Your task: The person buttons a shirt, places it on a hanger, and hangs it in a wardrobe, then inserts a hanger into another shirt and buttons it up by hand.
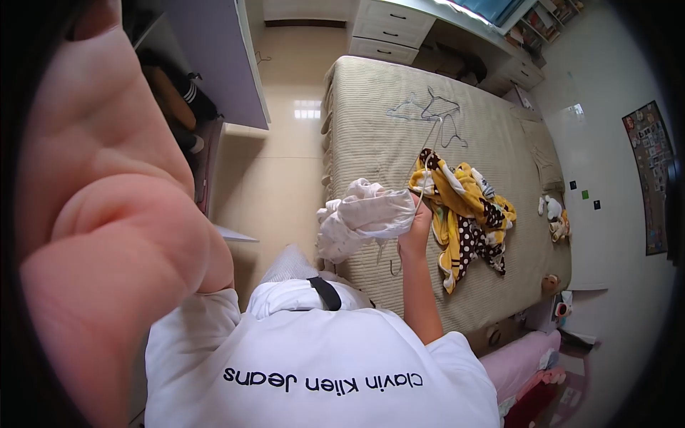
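Note:
My right hand [416, 222] is closed around the edge of a crumpled white garment [367, 217] and a thin pale hanger [422, 187]. The garment bunches out to the left of the hand, above the bed's near edge. Just right of the hand lies a yellow, brown and white patterned cloth [467, 214], partly behind the hanger. Two or so loose wire hangers [442, 114] rest farther up on the ribbed beige bedspread [371, 100]. My left arm, bent and very close to the camera, fills the left side; its hand is out of the frame.
An open wardrobe [214, 57] with dark clothes stands at the left, beside the tiled floor [292, 135]. White drawers [389, 32] are past the bed's far end. Small plush toys [556, 217] lie along the right edge. Pink bedding [510, 364] shows at lower right.

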A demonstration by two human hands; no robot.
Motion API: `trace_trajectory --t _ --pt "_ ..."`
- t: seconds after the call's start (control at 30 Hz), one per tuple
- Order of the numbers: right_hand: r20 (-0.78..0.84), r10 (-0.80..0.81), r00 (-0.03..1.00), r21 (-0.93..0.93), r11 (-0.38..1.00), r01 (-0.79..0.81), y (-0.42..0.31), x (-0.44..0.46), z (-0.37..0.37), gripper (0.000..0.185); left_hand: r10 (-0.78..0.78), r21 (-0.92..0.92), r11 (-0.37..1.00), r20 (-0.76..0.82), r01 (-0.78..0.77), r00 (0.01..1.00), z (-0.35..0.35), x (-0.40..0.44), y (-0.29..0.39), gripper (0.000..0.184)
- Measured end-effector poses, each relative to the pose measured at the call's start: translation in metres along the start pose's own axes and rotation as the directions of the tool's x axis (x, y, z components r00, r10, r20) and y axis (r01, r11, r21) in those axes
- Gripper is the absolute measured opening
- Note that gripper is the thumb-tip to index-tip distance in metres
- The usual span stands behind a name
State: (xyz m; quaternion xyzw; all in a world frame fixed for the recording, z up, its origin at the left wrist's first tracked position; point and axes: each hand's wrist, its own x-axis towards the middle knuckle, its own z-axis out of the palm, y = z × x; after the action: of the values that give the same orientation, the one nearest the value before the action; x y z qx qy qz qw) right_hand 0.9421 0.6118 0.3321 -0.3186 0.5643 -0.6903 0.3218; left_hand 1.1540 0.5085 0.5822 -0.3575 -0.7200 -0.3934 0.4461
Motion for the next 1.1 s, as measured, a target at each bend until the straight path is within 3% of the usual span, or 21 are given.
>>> trace_trajectory --t 0.27,0.3,0.37,0.4,0.43,0.47,0.5,0.53,0.57,0.7,0.8,0.87,0.9,1.0,1.1 --pt "-0.076 -0.011 0.997 -0.009 1.000 0.010 0.010 0.070 0.030 0.009 0.059 0.068 0.996 -0.095 -0.053 0.994 -0.092 -0.012 -0.062 0.055" --pt "-0.089 0.011 0.996 0.006 1.000 -0.010 0.010 0.081 0.036 0.008 0.034 0.130 0.991 -0.168 -0.012 0.985 -0.106 -0.021 -0.077 0.055" --pt "-0.112 0.051 0.992 0.042 0.998 -0.046 0.011 0.109 0.053 0.008 -0.127 0.263 0.941 -0.311 0.214 0.942 -0.128 -0.054 -0.123 0.055" --pt "-0.117 0.031 0.993 0.043 0.999 -0.026 0.010 0.123 0.063 0.008 -0.252 0.281 0.888 -0.364 0.363 0.897 -0.128 -0.082 -0.150 0.055" --pt "-0.123 0.011 0.992 0.045 0.999 -0.005 0.007 0.134 0.074 0.008 -0.496 0.369 0.693 -0.379 0.619 0.782 -0.123 -0.113 -0.170 0.046" --pt "-0.130 -0.008 0.991 0.045 0.999 0.014 0.004 0.148 0.085 0.009 -0.564 0.274 0.704 -0.345 0.655 0.750 -0.115 -0.150 -0.199 0.056" --pt "-0.138 -0.022 0.990 0.014 1.000 0.025 0.004 0.163 0.094 0.008 -0.721 0.250 0.587 -0.270 0.770 0.638 -0.106 -0.180 -0.212 0.063" --pt "-0.147 -0.045 0.988 0.016 0.999 0.048 0.004 0.177 0.103 0.008 -0.780 0.299 0.532 -0.191 0.792 0.596 -0.100 -0.200 -0.220 0.064" --pt "-0.157 -0.065 0.985 0.016 0.998 0.068 0.005 0.192 0.112 0.008 -0.793 0.374 0.514 -0.135 0.772 0.594 -0.098 -0.213 -0.228 0.066" --pt "-0.185 -0.106 0.977 0.017 0.994 0.111 -0.010 0.241 0.145 0.010 -0.822 0.410 0.368 -0.277 0.835 0.498 -0.116 -0.270 -0.268 0.060" --pt "-0.257 -0.113 0.960 -0.044 0.993 0.106 -0.013 0.276 0.160 0.013 -0.866 0.392 0.138 -0.398 0.910 0.302 -0.159 -0.298 -0.299 0.042" --pt "-0.326 -0.087 0.942 -0.079 0.995 0.064 -0.012 0.294 0.160 0.013 -0.794 0.493 0.175 -0.441 0.852 0.418 -0.201 -0.315 -0.318 0.022" --pt "-0.351 -0.075 0.933 -0.061 0.996 0.057 -0.010 0.301 0.159 0.013 -0.801 0.505 0.111 -0.465 0.856 0.378 -0.221 -0.306 -0.320 0.012" --pt "-0.337 -0.073 0.939 -0.230 0.973 -0.007 -0.015 0.320 0.154 0.014 -0.782 0.479 0.087 -0.510 0.874 0.358 -0.279 -0.299 -0.338 0.010" --pt "-0.385 -0.109 0.916 -0.301 0.954 -0.013 -0.001 0.346 0.143 0.020 -0.737 0.462 0.192 -0.515 0.866 0.438 -0.324 -0.287 -0.362 0.018"
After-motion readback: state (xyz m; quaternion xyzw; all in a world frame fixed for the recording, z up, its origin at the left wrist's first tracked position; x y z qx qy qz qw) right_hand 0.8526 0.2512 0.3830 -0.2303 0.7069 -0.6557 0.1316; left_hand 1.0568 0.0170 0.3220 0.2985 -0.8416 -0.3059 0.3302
